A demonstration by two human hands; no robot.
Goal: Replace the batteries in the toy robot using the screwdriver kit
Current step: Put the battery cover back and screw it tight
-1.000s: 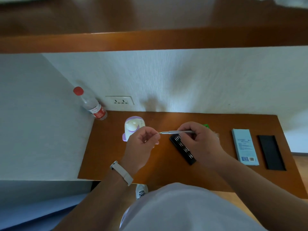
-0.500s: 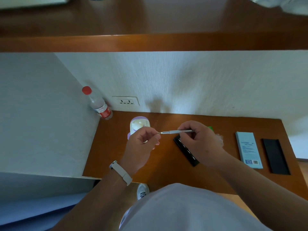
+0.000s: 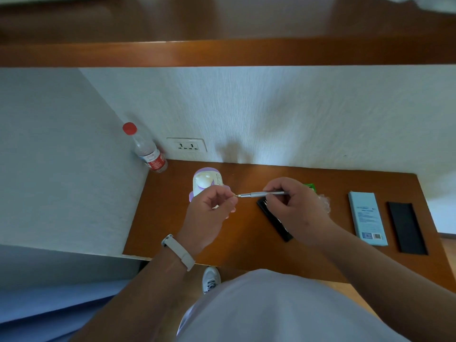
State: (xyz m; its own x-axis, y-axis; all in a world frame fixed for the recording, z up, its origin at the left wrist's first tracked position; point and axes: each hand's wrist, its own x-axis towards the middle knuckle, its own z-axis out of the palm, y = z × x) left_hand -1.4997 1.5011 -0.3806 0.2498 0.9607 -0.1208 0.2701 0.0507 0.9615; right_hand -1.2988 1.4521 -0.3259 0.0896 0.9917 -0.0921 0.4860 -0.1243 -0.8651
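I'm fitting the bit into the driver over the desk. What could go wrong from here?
1. The left hand pinches a tiny bit at the tip of the screwdriver. A slip would likely drop it onto the desk, or off its near edge.
2. The right hand is held over the open bit tray. A bump may scatter the bits.

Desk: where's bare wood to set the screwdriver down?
Bare: front-left of the desk, between water bottle and left hand; back strip along the wall, right of the toy robot. Crowded: centre, at bit tray and right hand holding the screwdriver; right end, blue box beside black cover.
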